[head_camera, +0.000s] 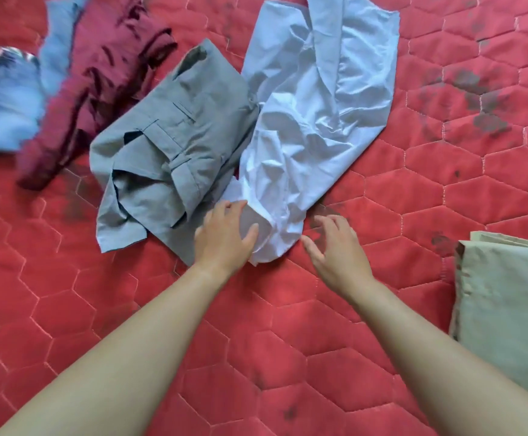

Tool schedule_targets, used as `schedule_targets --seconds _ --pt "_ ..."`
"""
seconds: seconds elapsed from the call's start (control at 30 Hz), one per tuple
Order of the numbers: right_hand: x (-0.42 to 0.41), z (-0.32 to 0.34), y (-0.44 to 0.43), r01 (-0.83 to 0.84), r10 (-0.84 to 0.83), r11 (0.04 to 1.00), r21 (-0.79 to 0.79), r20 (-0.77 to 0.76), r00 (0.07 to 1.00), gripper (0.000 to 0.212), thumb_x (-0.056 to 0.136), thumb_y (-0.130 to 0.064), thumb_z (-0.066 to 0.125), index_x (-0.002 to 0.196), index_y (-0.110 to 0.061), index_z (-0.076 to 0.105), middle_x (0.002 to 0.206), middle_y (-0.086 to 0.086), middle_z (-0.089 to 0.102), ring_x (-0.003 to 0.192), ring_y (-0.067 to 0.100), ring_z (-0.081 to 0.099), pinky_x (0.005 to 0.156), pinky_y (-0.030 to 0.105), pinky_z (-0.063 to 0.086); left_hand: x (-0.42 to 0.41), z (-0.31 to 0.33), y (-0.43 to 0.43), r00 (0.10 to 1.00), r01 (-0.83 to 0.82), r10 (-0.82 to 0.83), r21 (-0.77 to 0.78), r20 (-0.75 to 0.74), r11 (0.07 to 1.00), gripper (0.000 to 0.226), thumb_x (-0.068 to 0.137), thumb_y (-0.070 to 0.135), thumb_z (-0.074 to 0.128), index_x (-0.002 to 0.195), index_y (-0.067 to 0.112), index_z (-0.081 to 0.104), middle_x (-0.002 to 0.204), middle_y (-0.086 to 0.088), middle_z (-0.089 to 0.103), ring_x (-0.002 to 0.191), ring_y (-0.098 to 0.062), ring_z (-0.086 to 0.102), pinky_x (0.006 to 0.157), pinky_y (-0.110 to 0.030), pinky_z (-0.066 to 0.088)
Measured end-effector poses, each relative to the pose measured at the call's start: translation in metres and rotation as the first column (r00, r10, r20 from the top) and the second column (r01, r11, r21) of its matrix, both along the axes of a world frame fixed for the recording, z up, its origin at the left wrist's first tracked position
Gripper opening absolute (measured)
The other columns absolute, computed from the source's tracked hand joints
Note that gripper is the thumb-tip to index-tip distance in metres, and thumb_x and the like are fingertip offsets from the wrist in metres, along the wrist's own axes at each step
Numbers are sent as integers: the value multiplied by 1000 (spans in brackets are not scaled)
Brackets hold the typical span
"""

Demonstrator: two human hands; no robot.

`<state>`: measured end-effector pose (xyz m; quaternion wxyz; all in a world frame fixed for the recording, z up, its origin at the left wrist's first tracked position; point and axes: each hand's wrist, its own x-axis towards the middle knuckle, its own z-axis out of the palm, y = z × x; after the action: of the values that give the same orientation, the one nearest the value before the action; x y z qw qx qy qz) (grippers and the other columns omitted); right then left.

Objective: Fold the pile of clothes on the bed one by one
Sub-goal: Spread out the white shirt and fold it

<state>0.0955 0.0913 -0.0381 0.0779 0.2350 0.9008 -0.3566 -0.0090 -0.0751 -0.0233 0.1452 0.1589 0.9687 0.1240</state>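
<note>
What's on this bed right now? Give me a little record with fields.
surface: red quilted bed cover
being handled: crumpled pale blue shirt, centre
left hand: grips the shirt's near end
right hand: open, beside the shirt's near end
unfolded nearby: grey trousers, maroon garment, blue garment at far left
already folded: beige cloth at right edge
</note>
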Motion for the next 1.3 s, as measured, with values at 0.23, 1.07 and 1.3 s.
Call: schedule_targets --seconds 0.23,1.07,1.3 --pt "-107 -14 -85 -4 13 997 76 -112 994 52 86 -43 57 128 -13 47 134 9 41 122 29 40 97 44 38 -96 -5 -96 998 -32 32 -7 -56 999 55 87 42 53 136 21 41 135 -6 42 121 -30 42 96 -44 40" --pt "85 -30 -2 316 -334 933 174 85 939 40 82 -6 64 120 -13 56 103 7 58 81 30 59 70 34 42 36 -51 -49 934 184 -245 237 260 954 62 87 37 57 140 17 33 140 0 34 128 -20 38 100 -36 40" --pt "67 -48 29 250 -249 967 44 -17 968 42 80 -14 65 121 -16 56 99 1 59 86 17 56 78 34 47 44 -70 0 929 202 -290 343 228 917 57 82 32 65 132 15 43 131 -1 49 122 -19 45 101 -33 37"
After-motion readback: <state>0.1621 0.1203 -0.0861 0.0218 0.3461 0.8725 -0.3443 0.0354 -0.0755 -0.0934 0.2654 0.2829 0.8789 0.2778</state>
